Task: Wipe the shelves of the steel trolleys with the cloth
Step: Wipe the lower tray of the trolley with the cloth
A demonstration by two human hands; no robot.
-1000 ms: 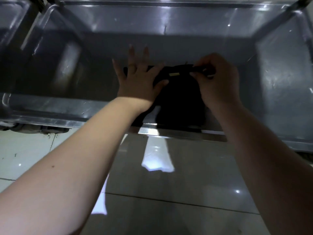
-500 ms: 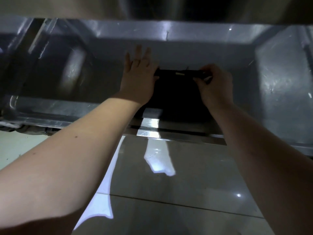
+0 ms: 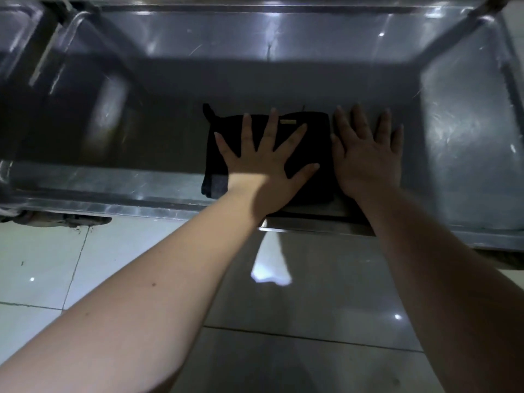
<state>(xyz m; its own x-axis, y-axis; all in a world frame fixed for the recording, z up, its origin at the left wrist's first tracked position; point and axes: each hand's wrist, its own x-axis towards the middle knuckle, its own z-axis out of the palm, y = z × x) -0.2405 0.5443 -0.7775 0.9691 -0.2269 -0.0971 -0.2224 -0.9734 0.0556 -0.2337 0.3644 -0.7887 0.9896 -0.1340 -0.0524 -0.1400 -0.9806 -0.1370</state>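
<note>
- Cloth (image 3: 314, 137): dark, folded to a rough rectangle, flat on the trolley shelf (image 3: 141, 137), centre-front, its near edge at the front rim (image 3: 127, 207).
- One corner of the cloth sticks up at far left; a small pale label (image 3: 288, 121) sits near its far edge.
- Left hand (image 3: 263, 163): palm down on the cloth, fingers (image 3: 273, 123) straight and spread wide, pressing; nothing gripped.
- Right hand (image 3: 365, 157): palm down just beside the cloth's right edge, fingers (image 3: 358, 117) straight, released, flat on the steel. Thumb side meets the cloth edge; cannot tell whether it overlaps.
- Both forearms reach in over the front rim.
- Shelf is a shallow steel tray with raised walls, scuffed, with glare patches left and right; its middle lies in shadow.
- A second steel tray (image 3: 17, 29) shows at far left, partly cut off.
- Tiled floor (image 3: 312, 307) below, glossy, with a bright light reflection near the rim.
</note>
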